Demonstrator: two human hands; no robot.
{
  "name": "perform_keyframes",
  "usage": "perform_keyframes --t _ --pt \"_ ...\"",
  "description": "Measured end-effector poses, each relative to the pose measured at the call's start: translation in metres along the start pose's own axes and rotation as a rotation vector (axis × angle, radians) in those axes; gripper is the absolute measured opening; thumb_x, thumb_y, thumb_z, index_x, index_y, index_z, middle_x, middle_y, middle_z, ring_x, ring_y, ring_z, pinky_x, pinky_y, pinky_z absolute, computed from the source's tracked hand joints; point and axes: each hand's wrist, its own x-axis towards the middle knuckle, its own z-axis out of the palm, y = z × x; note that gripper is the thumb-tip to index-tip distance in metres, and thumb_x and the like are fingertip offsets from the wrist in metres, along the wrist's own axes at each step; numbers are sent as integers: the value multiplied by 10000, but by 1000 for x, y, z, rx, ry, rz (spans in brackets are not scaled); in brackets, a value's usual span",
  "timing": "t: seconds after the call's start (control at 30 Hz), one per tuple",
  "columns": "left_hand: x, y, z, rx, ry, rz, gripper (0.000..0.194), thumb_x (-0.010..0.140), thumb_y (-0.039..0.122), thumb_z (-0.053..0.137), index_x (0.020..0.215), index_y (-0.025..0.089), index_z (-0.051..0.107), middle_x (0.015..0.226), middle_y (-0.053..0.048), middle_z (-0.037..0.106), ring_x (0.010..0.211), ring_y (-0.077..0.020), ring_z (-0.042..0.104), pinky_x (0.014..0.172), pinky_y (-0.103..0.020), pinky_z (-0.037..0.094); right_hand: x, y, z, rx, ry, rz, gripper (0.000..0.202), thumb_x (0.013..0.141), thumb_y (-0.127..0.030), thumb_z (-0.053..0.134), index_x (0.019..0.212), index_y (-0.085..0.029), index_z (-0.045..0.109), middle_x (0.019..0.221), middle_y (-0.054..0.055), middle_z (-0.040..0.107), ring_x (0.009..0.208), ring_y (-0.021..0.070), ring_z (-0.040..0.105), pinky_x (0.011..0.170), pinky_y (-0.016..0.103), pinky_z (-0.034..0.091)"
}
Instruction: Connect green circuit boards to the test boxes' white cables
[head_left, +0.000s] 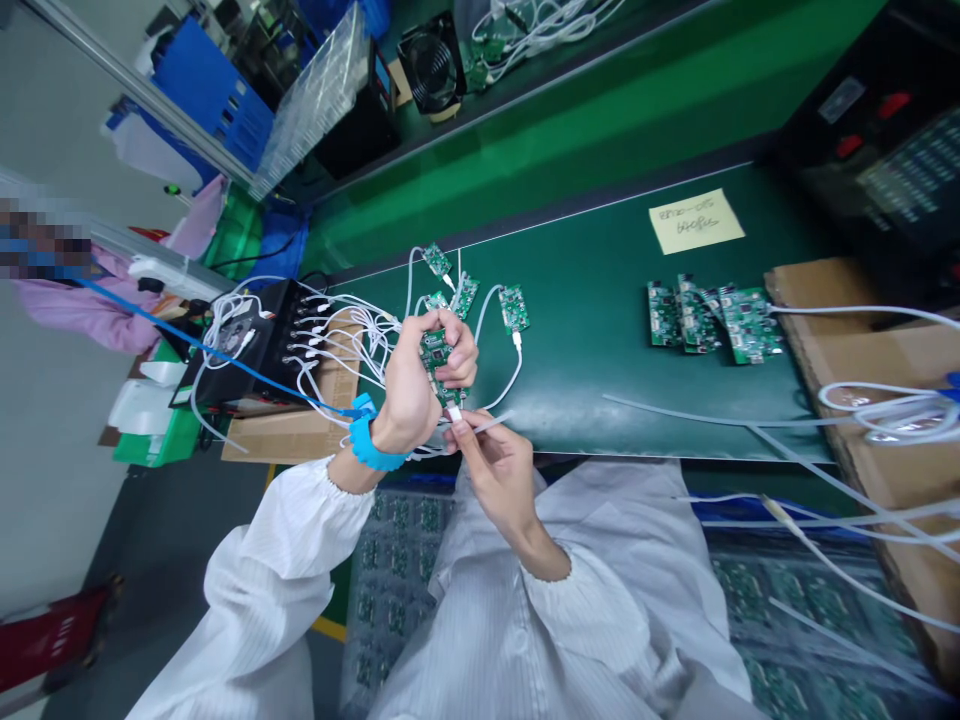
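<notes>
My left hand (420,375), with a blue wrist strap (367,435) on its wrist, is closed around a green circuit board (436,352). Pinched between the thumb and fingers of my right hand (499,465) is a white cable plug (454,412), right at the lower edge of that board. Whether the plug is fully seated I cannot tell. Just beyond my left hand lie several more boards, among them one board (514,310) with a white cable plugged into it and another board (436,260) at the back.
White cables (367,325) run from a black box (277,340) on the left. Several boards (750,325) lie at the right by cardboard (825,300), near a yellow note (697,222). Trays of boards (397,570) sit below the table edge. A person in pink (97,310) is at far left.
</notes>
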Motion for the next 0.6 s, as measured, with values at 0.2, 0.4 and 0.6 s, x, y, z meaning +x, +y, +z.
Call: perform_keyframes --t 0.2,0.4,0.6 --pt "-1 3 3 61 -61 -55 462 1017 542 468 734 182 530 550 28 342 452 -80 322 451 -210 321 7 0 -5 43 -62 79 372 898 -535 732 1024 -189 783 789 41 753 637 138 647 673 300 578" --pt "-2 2 6 52 -88 -73 499 1027 488 387 636 182 432 541 29 244 450 -82 265 447 -212 308 6 1 -3 66 -39 36 306 938 -480 704 970 -185 780 789 44 754 693 146 677 726 297 583" --pt "0 -2 6 10 -68 -98 510 1029 493 394 622 186 379 558 35 216 447 -77 241 434 -200 287 4 0 -2 38 7 20 314 935 -482 706 966 -178 779 769 42 740 652 136 641 679 287 564"
